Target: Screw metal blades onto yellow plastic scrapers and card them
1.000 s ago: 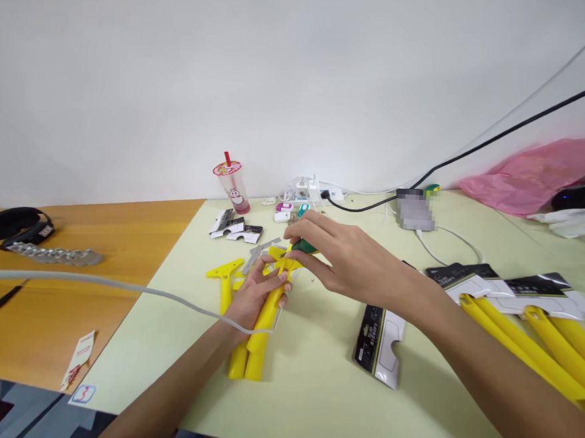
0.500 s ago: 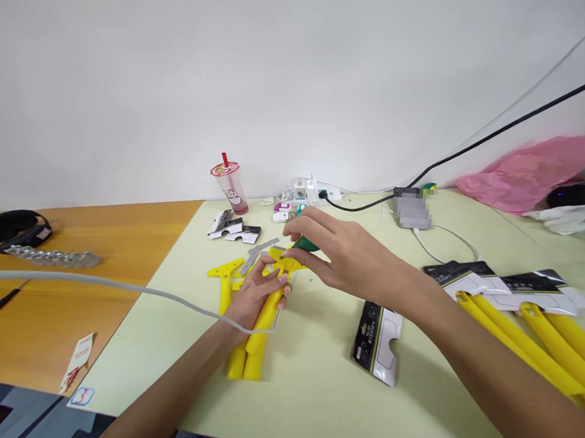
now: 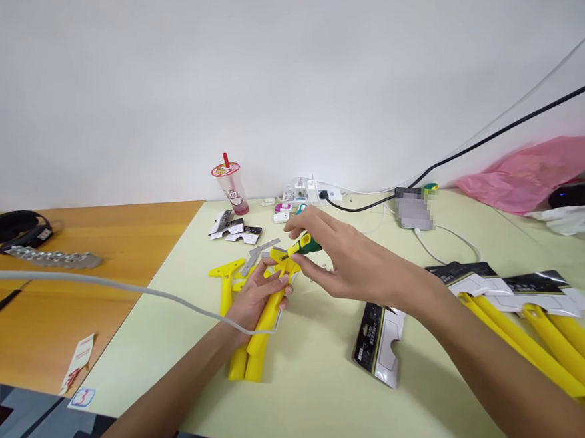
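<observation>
My left hand (image 3: 256,293) is wrapped round a yellow scraper (image 3: 267,321), gripping it just below its head, which points away from me. Over that head, my right hand (image 3: 342,256) holds a short screwdriver (image 3: 307,244) with a green and yellow handle. Its tip is at the scraper head; the thumb is a little off the handle and some fingers are hidden behind it. Beside my left hand another yellow scraper (image 3: 226,284) lies on the table, with more yellow handles (image 3: 253,370) underneath. Thin grey blades (image 3: 254,258) lie just beyond.
Black and white packaging cards (image 3: 378,344) lie right of my hands, with yellow scraper handles (image 3: 519,341) farther right. A drink cup (image 3: 234,191) stands near the wall by a power strip (image 3: 330,193). A grey cable (image 3: 117,283) crosses in front of my left wrist.
My right thumb and fingers have spread round the screwdriver, so more of its yellow and green handle shows. My left hand and the scraper have stayed in place.
</observation>
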{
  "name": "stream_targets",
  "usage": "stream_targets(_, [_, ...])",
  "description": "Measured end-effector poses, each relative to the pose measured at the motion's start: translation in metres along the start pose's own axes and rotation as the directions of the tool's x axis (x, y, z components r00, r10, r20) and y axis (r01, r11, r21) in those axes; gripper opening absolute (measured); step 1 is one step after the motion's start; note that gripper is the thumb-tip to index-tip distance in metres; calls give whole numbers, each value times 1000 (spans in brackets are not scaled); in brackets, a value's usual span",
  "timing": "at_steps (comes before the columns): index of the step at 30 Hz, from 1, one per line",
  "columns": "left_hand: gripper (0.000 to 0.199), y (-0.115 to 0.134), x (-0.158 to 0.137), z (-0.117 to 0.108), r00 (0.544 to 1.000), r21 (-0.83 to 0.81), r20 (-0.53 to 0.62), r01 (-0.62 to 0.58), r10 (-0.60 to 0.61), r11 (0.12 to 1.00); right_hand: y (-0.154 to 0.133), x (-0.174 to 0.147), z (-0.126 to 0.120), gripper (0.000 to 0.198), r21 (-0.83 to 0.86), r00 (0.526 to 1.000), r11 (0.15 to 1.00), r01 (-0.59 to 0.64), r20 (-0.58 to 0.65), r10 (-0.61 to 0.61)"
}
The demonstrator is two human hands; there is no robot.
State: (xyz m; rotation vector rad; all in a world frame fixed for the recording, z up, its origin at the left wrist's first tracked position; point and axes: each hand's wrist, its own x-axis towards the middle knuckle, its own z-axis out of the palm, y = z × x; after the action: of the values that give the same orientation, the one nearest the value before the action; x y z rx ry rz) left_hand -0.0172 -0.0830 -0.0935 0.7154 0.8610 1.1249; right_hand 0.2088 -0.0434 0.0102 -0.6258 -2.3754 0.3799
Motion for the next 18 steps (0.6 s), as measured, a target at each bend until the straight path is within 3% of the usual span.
stream_targets(3, [65, 1, 1, 1, 1000, -9, -11, -4, 4, 1000, 1, 0, 1, 27, 47, 999, 998, 52, -4, -52])
stream_targets(7, [65, 4, 0, 1, 1000, 4, -9, -23, 23, 1000, 2, 2, 6, 10, -29, 998, 998, 49, -37, -51])
stream_targets(11, [62, 2, -1, 0, 1000, 7, 4, -18, 18, 1000, 1, 1, 3, 18, -14, 1000, 1000, 5, -27, -5])
stream_targets(15, [63, 1, 0, -1, 1000, -12, -4, -12, 11, 1000, 3, 0, 2, 32, 28, 999, 998, 52, -9, -52])
stream_targets(18, [64, 1, -1, 1, 1000, -11, 0, -21, 21, 1000, 4, 1, 5, 22, -34, 998, 998, 60, -28, -61])
